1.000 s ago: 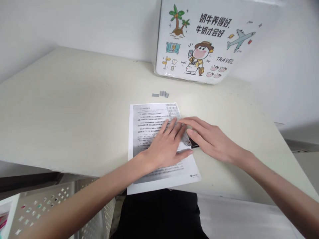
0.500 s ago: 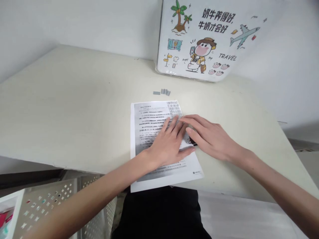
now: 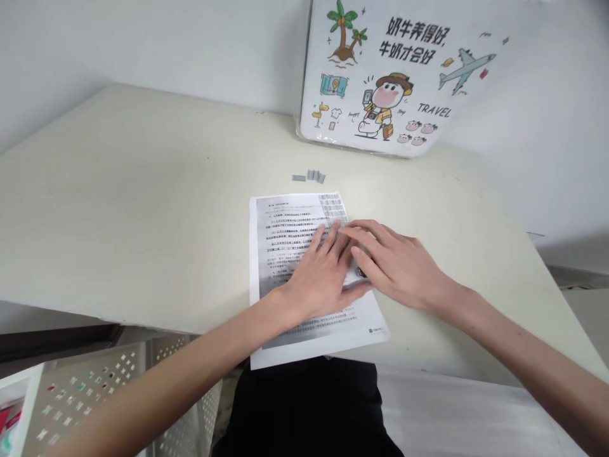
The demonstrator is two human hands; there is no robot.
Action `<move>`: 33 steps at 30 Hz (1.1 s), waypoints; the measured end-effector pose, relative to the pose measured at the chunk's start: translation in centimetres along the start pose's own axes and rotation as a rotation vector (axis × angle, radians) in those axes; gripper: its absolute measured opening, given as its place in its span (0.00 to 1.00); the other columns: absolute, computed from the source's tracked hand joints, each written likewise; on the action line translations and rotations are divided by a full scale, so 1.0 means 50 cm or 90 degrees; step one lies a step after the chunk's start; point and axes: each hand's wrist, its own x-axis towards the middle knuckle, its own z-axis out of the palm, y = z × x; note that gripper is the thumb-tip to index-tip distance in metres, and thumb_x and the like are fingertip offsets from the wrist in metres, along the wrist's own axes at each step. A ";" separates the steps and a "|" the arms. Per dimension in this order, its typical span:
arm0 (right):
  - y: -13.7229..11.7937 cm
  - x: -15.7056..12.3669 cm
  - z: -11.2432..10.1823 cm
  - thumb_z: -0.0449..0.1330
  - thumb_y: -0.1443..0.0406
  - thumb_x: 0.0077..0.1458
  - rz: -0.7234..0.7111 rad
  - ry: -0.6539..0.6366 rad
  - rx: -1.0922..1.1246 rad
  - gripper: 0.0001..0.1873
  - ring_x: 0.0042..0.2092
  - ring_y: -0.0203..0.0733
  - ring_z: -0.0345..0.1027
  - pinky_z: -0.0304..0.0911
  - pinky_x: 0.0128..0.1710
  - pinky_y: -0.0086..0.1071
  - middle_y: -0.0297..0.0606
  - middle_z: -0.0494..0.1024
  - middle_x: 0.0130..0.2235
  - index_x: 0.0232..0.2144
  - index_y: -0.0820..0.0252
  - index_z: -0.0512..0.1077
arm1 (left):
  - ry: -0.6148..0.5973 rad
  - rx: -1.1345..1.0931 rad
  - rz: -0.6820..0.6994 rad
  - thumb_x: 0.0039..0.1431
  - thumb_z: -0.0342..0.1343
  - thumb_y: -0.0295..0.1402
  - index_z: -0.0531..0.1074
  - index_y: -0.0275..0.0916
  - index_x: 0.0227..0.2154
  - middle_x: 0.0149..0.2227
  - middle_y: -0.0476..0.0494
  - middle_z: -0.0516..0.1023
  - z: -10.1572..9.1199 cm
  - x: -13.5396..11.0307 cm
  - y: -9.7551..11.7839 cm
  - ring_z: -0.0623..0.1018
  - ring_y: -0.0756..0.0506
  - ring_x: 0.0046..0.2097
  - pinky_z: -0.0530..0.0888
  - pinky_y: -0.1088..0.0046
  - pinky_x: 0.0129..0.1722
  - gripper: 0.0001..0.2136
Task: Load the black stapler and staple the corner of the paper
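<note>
dark object (image 3: 361, 273): almost wholly hidden beneath the right hand (image 3: 402, 263); kind unclear
printed sheet (image 3: 283, 254): under the left hand (image 3: 318, 279), right edge partly covered
left hand: flat, fingers slightly spread
right hand: curved; grip cannot be told

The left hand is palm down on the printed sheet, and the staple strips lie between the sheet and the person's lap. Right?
Not quite: the staple strips lie beyond the far edge of the printed sheet, as the head view shows. The left hand is palm down on it.

Two hands (image 3: 316, 278), one printed page (image 3: 285, 257)
</note>
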 end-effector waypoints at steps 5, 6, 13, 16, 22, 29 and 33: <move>-0.006 0.005 0.006 0.42 0.59 0.72 0.000 0.006 -0.039 0.25 0.53 0.52 0.76 0.76 0.38 0.43 0.46 0.73 0.63 0.64 0.53 0.66 | 0.003 -0.007 -0.001 0.72 0.46 0.54 0.53 0.33 0.73 0.75 0.32 0.55 0.000 -0.002 -0.001 0.42 0.32 0.78 0.43 0.44 0.75 0.36; -0.007 0.005 0.006 0.43 0.60 0.72 0.000 0.005 -0.042 0.25 0.53 0.53 0.76 0.76 0.38 0.43 0.46 0.73 0.62 0.64 0.54 0.66 | 0.000 -0.006 -0.001 0.73 0.46 0.53 0.53 0.33 0.73 0.75 0.32 0.55 0.000 -0.002 -0.001 0.42 0.32 0.78 0.43 0.44 0.75 0.36; -0.001 0.006 0.002 0.42 0.58 0.73 0.008 -0.010 -0.009 0.25 0.55 0.51 0.76 0.76 0.40 0.41 0.45 0.72 0.64 0.64 0.51 0.67 | -0.012 -0.017 -0.006 0.74 0.44 0.53 0.54 0.33 0.73 0.75 0.33 0.54 -0.004 -0.003 -0.001 0.42 0.32 0.78 0.42 0.45 0.76 0.35; -0.001 0.004 0.001 0.42 0.58 0.73 0.013 0.001 -0.008 0.25 0.55 0.51 0.76 0.75 0.38 0.39 0.45 0.73 0.64 0.64 0.51 0.67 | -0.018 -0.018 -0.008 0.74 0.44 0.53 0.53 0.32 0.73 0.75 0.32 0.54 -0.003 -0.001 -0.001 0.43 0.32 0.78 0.41 0.45 0.76 0.36; -0.003 0.004 0.001 0.43 0.59 0.72 0.021 0.005 -0.006 0.24 0.56 0.52 0.76 0.75 0.37 0.38 0.45 0.73 0.64 0.63 0.51 0.68 | -0.022 -0.013 -0.013 0.73 0.45 0.55 0.54 0.31 0.73 0.75 0.32 0.54 -0.005 -0.001 0.001 0.43 0.31 0.77 0.41 0.45 0.76 0.37; -0.003 0.003 0.002 0.43 0.59 0.72 0.022 0.008 -0.013 0.25 0.55 0.53 0.76 0.76 0.37 0.39 0.45 0.73 0.64 0.64 0.52 0.68 | -0.007 -0.031 -0.015 0.72 0.46 0.55 0.50 0.35 0.74 0.75 0.33 0.55 -0.003 -0.001 0.001 0.43 0.32 0.78 0.41 0.45 0.76 0.37; -0.005 0.004 0.003 0.43 0.59 0.72 0.021 -0.002 -0.030 0.25 0.55 0.52 0.76 0.75 0.36 0.39 0.44 0.73 0.64 0.64 0.52 0.68 | -0.013 -0.027 -0.016 0.72 0.46 0.55 0.51 0.34 0.74 0.75 0.33 0.55 -0.002 0.000 0.001 0.43 0.32 0.77 0.41 0.44 0.75 0.37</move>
